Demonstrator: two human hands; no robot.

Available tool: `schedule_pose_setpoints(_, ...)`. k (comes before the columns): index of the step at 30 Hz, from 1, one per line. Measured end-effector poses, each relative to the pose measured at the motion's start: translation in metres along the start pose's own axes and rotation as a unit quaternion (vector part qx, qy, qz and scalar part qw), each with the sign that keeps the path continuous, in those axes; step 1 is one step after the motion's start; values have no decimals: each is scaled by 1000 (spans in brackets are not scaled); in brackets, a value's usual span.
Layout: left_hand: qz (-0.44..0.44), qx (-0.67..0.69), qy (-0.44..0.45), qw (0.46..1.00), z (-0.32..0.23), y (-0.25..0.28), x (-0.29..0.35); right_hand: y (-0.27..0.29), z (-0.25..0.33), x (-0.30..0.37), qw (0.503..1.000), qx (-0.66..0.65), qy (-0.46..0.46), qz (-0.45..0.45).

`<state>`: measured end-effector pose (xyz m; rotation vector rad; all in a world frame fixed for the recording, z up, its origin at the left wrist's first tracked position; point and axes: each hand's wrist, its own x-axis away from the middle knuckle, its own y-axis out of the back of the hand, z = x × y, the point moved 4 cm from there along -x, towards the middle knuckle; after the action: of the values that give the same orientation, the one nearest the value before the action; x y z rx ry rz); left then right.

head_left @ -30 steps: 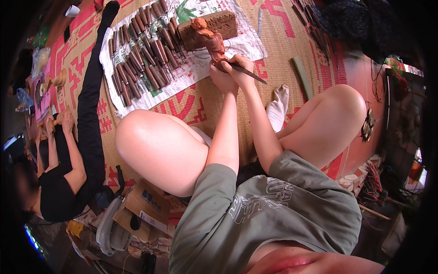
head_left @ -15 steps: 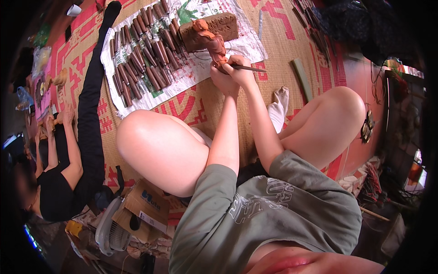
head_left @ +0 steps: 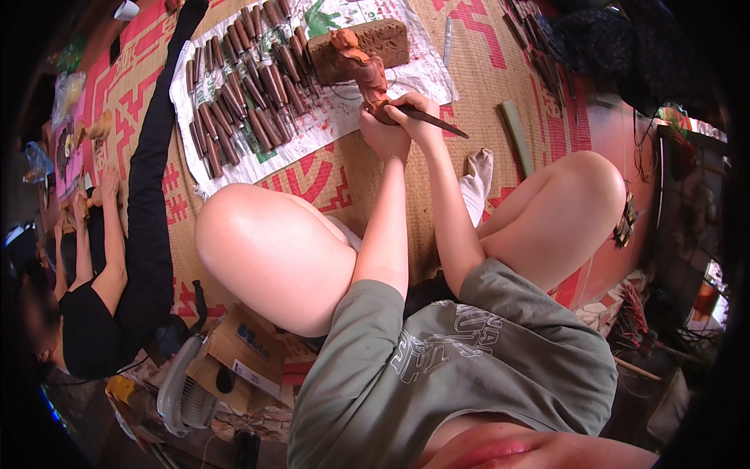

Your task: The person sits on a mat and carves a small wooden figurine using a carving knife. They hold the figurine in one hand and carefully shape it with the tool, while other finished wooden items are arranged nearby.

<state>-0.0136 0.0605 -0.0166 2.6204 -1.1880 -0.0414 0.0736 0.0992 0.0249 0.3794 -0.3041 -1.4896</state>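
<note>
My left hand (head_left: 384, 141) is closed around the base of a small reddish-brown carved wooden figurine (head_left: 370, 76). The figurine leans away from me, its top in front of a brown block with a patterned face (head_left: 383, 45). Just right of the base, my right hand (head_left: 416, 114) grips a slim dark-handled carving tool (head_left: 437, 123), whose tapered free end points right and slightly toward me. The tool's working end is hidden by my fingers and the figurine. Left of the figurine, several wooden-handled carving tools (head_left: 254, 86) lie in rows on a white printed sheet (head_left: 324, 133).
A red-patterned straw mat (head_left: 469, 78) spreads under everything. A pale green strip (head_left: 516, 137) lies to the right, and dark long tools (head_left: 535, 47) lie at the far right. At left, another person (head_left: 90, 320) works with their hands. A cardboard box (head_left: 242, 352) and a fan (head_left: 183, 391) stand at lower left.
The free end of the tool in my right hand has swung toward me and to the right, so more of it shows. The figurine stays almost in place in my left hand.
</note>
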Motion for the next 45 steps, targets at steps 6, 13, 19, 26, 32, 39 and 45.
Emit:
schedule_pose_setpoints(6, -11, -8, -17, 1000, 4, -1, 0, 0, 7, 1, 1000, -11, -7, -11)
schedule_pose_setpoints(13, -7, -4, -6, 1000, -1, 1, 2, -2, 6, 2, 1000, 16, 18, 13)
schedule_pose_setpoints(19, -1, -33, -14, 999, 10, -1, 1, -4, 19, 0, 984, 65, 165, -37)
schedule_pose_setpoints(26, 15, -5, 3, 1000, 16, -4, -2, -9, 6, 6, 998, 26, 60, 0)
schedule_pose_setpoints(32, -12, -42, -49, 998, 5, 0, 3, -6, 7, 0, 996, 62, 2, 69)
schedule_pose_setpoints(39, 16, -2, -20, 1000, 7, -2, 0, -5, 13, -2, 998, 15, 55, 19)
schedule_pose_setpoints(45, -14, -40, -29, 999, 9, -2, 3, -4, 12, -1, 998, -18, 60, 8)
